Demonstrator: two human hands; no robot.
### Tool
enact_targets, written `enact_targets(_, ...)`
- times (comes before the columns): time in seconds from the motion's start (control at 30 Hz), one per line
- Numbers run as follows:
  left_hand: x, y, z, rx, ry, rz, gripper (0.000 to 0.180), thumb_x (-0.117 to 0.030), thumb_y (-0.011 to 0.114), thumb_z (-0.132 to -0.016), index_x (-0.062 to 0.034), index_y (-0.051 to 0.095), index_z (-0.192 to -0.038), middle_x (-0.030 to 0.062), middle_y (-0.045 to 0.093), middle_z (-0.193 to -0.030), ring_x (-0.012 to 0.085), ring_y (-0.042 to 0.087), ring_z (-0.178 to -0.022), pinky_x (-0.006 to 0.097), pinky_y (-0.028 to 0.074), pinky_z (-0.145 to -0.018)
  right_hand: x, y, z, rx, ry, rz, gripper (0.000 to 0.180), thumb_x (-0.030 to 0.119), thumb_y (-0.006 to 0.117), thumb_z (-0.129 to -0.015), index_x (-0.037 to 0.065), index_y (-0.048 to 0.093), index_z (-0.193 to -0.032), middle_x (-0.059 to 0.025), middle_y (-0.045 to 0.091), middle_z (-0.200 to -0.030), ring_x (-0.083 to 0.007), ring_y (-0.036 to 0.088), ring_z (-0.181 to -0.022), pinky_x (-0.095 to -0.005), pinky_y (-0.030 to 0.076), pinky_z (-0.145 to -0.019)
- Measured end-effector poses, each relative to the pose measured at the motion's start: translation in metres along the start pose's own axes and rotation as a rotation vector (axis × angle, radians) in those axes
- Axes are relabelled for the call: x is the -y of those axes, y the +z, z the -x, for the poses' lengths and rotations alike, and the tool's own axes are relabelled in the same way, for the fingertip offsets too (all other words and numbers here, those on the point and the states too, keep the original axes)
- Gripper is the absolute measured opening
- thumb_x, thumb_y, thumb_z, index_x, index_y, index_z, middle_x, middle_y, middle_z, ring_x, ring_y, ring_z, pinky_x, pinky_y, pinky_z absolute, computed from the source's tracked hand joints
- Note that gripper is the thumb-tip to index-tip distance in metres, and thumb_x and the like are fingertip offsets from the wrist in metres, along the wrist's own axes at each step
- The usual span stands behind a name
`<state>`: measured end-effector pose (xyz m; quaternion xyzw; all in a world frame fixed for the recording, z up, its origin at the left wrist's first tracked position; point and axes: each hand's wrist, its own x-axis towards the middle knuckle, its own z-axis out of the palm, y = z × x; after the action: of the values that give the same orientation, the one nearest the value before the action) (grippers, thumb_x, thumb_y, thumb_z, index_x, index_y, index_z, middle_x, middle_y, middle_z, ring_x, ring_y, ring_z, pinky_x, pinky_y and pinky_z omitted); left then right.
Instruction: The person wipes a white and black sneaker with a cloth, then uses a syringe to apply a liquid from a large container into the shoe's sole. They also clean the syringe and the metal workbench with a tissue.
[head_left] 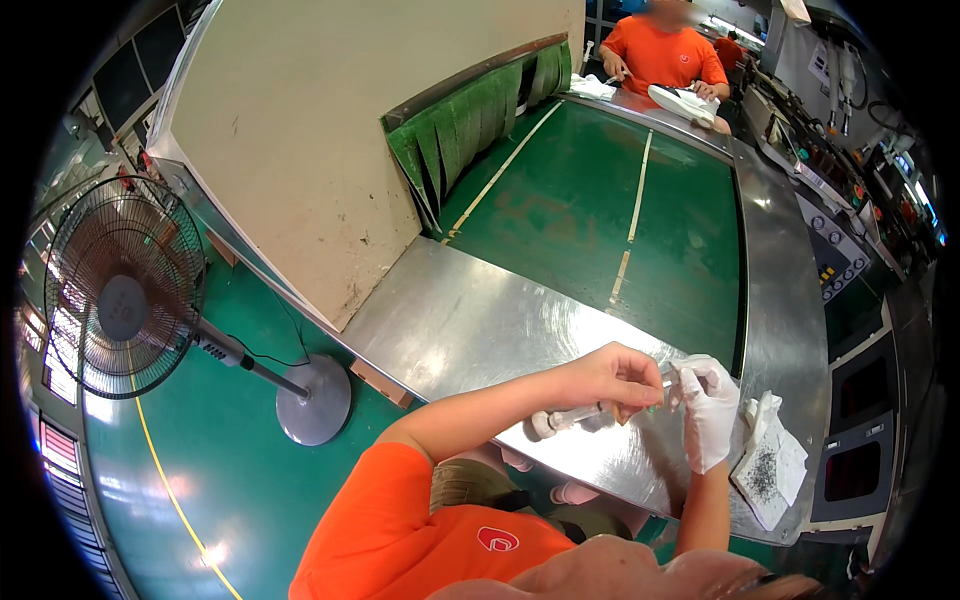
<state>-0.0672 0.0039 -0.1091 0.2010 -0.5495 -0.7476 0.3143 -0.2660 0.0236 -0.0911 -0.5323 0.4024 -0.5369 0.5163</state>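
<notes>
My left hand (622,378) is bare and closed in a pinch over the near part of the metal tabletop. Close beside it, my right hand (706,408) wears a white glove, its fingers bent together. A small, thin, pale piece shows between the two sets of fingertips, too small to name. Under my left wrist lies a whitish, cylinder-shaped object (546,424), partly hidden by the hand. To the right of my gloved hand, a white cloth (768,468) with black specks rests on the metal surface.
A green conveyor belt (560,220) runs away from me, past a beige housing (300,150) with green strip curtains (470,125). At the far end, a co-worker (668,60) holds a white shoe (684,104). A standing fan (125,305) is at left; machine panels (835,250) line the right.
</notes>
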Motion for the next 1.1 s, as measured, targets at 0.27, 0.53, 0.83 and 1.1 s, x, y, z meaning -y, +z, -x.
enact_targets(0.27, 0.001, -0.001, -0.001, 0.016, -0.005, 0.046, 0.018, -0.019, 0.068, -0.088, -0.0025, 0.064, -0.095, 0.0029, 0.065, -0.088, 0.0075, 0.059, -0.068, 0.021, 0.046, -0.056, -0.003, 0.002, 0.000, -0.035, 0.004, 0.003, 0.004, 0.000, 0.061, -0.088, -0.002, 0.064, -0.090, -0.0057, 0.060, -0.084, -0.0094, 0.053, -0.060, -0.0226, 0.041, -0.053)
enact_targets(0.53, 0.000, -0.001, 0.000, 0.000, 0.005, 0.022, 0.017, -0.018, 0.067, -0.089, -0.0029, 0.064, -0.096, 0.0023, 0.065, -0.088, 0.0075, 0.059, -0.069, 0.021, 0.046, -0.056, -0.003, 0.002, -0.002, -0.030, 0.038, 0.000, 0.004, 0.001, 0.060, -0.088, -0.002, 0.062, -0.090, -0.0054, 0.059, -0.083, -0.0103, 0.053, -0.060, -0.0232, 0.042, -0.053)
enact_targets(0.83, -0.005, 0.001, 0.003, 0.022, 0.041, 0.102, 0.017, -0.017, 0.066, -0.088, -0.0014, 0.063, -0.095, 0.0055, 0.063, -0.087, 0.0088, 0.055, -0.063, 0.021, 0.042, -0.051, -0.011, -0.008, -0.003, 0.073, 0.059, -0.073, 0.013, 0.012, 0.065, -0.088, 0.000, 0.061, -0.092, -0.0057, 0.060, -0.091, -0.0128, 0.057, -0.072, -0.0257, 0.047, -0.065)
enact_targets(1.1, 0.012, -0.007, -0.003, 0.263, 0.106, 0.584, 0.019, -0.018, 0.062, -0.091, -0.0018, 0.060, -0.100, 0.0134, 0.058, -0.092, 0.0119, 0.046, -0.059, 0.028, 0.039, -0.052, -0.004, -0.002, 0.002, 0.242, 0.125, -0.048, 0.045, 0.017, 0.070, -0.084, -0.004, 0.059, -0.122, -0.0108, 0.058, -0.126, -0.0187, 0.054, -0.114, -0.0307, 0.040, -0.099)
